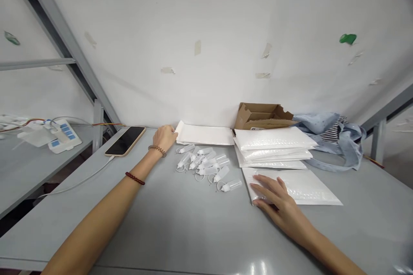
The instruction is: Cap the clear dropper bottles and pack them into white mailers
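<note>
My left hand (165,137) is closed at the left end of a flat white padded envelope (206,134) near the wall, gripping its edge. With fingers spread, my right hand (277,204) rests on another white bubble mailer (309,187), the one nearest me on the right. Behind that mailer lies a pile of similar mailers (274,139). Between my hands is a loose cluster of small clear plastic squeeze bottles (208,163) with white caps and looped straps. One bottle (232,185) lies a little apart, close to the right-hand mailer.
A smartphone (125,141) with a white cable lies at the left. An open cardboard box (263,115) stands behind the mailer pile, with light blue fabric (350,142) to its right. A power strip (66,135) sits on the neighbouring surface, beyond a metal frame (69,45).
</note>
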Demonstrator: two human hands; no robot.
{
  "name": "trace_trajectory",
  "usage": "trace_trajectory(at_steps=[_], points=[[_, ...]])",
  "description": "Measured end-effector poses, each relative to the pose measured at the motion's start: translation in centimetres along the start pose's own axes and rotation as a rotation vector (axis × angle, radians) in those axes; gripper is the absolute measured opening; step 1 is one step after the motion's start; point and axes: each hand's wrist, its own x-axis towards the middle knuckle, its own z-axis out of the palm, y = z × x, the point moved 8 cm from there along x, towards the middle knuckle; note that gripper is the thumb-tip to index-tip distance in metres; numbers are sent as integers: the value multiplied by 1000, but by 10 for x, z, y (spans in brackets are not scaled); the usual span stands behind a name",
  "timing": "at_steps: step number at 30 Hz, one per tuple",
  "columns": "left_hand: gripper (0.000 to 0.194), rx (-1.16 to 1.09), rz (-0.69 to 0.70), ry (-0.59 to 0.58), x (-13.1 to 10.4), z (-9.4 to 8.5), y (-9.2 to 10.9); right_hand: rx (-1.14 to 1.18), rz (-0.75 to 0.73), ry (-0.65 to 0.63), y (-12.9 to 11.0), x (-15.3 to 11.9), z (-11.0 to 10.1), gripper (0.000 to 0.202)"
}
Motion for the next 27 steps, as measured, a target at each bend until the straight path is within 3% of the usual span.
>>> trace_trajectory(at_steps=[5,9,14,20,22,25,27], points=[[29,-71,9,-31,2,24,2,-37,-73,169,-19,10,-18,25],[31,-183,38,-39,3,26,11,-145,-198,221,-50,40,-24,20],[17,-434,95,100,-10,-9,16,-229,-320,329,-82,80,-36,22],[14,-803,153,379,-63,-67,13,-259,-284,448,-93,111,-52,43],[18,-1117,177,433,-82,-78,11,-298,-247,471,-96,117,-55,57],[19,-1394,196,260,-102,-71,23,-371,-211,467,-101,119,-58,72],[16,-1487,181,2,-113,-54,38,-393,-197,419,-103,116,-58,77]])
